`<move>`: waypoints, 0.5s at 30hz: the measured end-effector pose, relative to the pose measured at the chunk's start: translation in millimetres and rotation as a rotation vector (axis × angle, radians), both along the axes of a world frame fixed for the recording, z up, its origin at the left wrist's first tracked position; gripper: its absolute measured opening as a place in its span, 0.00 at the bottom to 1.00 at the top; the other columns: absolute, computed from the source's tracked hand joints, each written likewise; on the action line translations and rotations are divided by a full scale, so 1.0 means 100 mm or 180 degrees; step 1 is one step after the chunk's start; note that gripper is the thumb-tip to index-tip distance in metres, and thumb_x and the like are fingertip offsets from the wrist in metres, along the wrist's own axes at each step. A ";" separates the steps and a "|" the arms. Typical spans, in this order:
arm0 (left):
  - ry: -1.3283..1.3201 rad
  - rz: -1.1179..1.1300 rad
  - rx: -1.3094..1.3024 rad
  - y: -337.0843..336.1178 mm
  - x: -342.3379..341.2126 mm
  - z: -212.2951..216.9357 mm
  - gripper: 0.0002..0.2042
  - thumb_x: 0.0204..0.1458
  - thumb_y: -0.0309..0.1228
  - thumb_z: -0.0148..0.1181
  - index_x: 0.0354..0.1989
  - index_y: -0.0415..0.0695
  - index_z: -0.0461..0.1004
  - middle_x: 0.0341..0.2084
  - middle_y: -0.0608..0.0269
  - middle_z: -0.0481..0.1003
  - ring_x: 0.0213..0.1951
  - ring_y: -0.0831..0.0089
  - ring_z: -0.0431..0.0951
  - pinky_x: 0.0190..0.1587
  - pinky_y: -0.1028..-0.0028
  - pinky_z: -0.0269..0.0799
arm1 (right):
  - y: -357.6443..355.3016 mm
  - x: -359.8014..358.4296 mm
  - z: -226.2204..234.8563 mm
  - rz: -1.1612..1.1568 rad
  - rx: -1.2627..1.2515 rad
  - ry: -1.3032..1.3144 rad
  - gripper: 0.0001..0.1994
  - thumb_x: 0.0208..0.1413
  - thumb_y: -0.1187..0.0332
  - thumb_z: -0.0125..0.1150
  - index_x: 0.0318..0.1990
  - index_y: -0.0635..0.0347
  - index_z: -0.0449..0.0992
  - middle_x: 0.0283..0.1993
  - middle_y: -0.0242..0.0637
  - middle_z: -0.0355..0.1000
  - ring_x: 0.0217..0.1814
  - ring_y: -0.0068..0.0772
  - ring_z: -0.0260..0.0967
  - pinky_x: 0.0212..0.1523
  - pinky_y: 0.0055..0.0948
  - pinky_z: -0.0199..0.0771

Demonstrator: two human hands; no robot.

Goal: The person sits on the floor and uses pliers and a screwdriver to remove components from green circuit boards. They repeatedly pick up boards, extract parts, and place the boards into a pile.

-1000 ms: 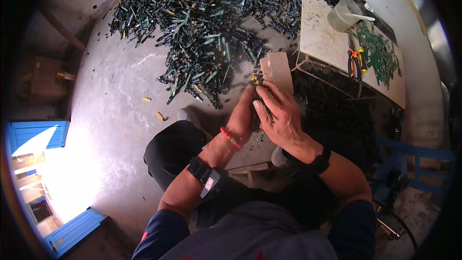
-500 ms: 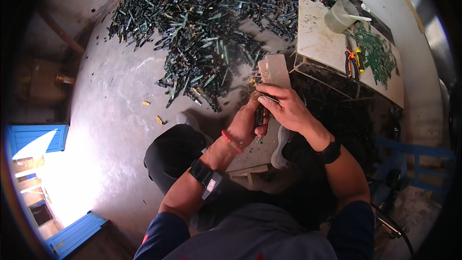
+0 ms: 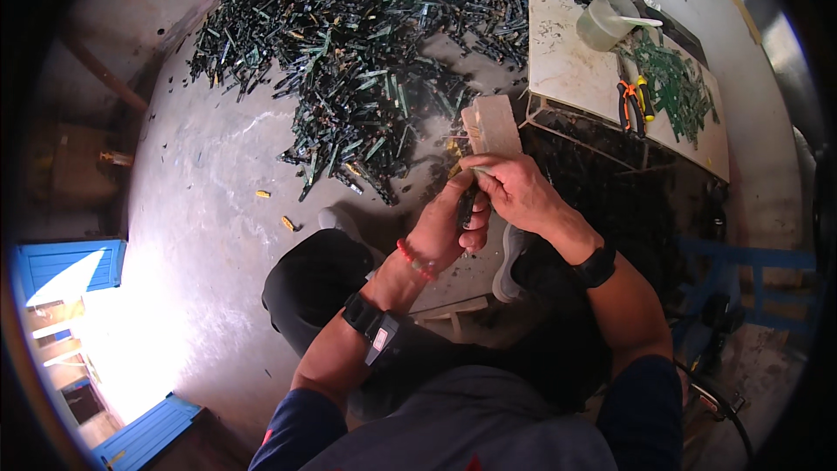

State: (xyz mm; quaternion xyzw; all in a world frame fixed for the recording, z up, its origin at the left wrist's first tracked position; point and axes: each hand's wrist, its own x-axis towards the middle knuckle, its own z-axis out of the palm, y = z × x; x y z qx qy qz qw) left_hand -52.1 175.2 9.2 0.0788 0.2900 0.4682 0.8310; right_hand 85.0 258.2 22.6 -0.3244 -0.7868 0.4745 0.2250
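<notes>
My left hand (image 3: 438, 228) is closed around several short dark strips (image 3: 468, 208), which show between its thumb and curled fingers. Its wrist carries a red bead bracelet. Close against the left thumb, my right hand (image 3: 523, 194) is closed, thumb and forefinger pinched together at the top of the left hand. Whatever sits in that pinch is mostly covered by the fingers; only a small pale edge shows. Just beyond both hands stands a pinkish brick-like block (image 3: 497, 126), with small yellow scraps (image 3: 454, 146) beside it on the floor.
A big heap of dark green strips (image 3: 357, 96) covers the far floor. On the low table (image 3: 558, 70) at right are a clear plastic jug (image 3: 602, 26), orange-and-black pliers (image 3: 627, 107), a yellow-handled tool (image 3: 645, 100) and green strips (image 3: 682, 92). Two yellow pieces (image 3: 288, 223) lie at left.
My right fingers have turned and closed in over the left thumb, so the thin piece seen between them earlier is now mostly hidden. The left hand keeps its grip.
</notes>
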 end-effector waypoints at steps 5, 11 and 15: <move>-0.0006 0.0096 0.0118 0.02 0.03 0.11 0.20 0.57 0.55 0.44 0.30 0.50 0.61 0.15 0.76 0.56 0.14 0.84 0.52 0.17 0.84 0.50 | -0.01 -0.03 -0.02 -0.0310 0.0036 0.0086 0.06 0.57 0.72 0.52 0.34 0.66 0.72 0.25 0.47 0.70 0.24 0.46 0.67 0.25 0.32 0.67; -0.0173 -0.0173 0.0083 0.03 0.01 0.02 0.22 0.56 0.57 0.43 0.25 0.50 0.61 0.13 0.76 0.56 0.13 0.82 0.52 0.16 0.82 0.49 | 0.03 0.00 -0.11 -0.0466 -0.0621 -0.0029 0.10 0.58 0.68 0.54 0.29 0.66 0.72 0.17 0.34 0.65 0.21 0.15 0.61 0.21 0.23 0.62; 0.0046 -0.0143 0.0095 0.03 0.03 -0.04 0.20 0.57 0.52 0.44 0.23 0.49 0.61 0.13 0.74 0.58 0.12 0.80 0.53 0.16 0.80 0.50 | 0.01 -0.02 0.07 -0.0595 -0.1862 0.0638 0.11 0.59 0.66 0.53 0.31 0.67 0.74 0.22 0.26 0.68 0.21 0.14 0.65 0.22 0.16 0.64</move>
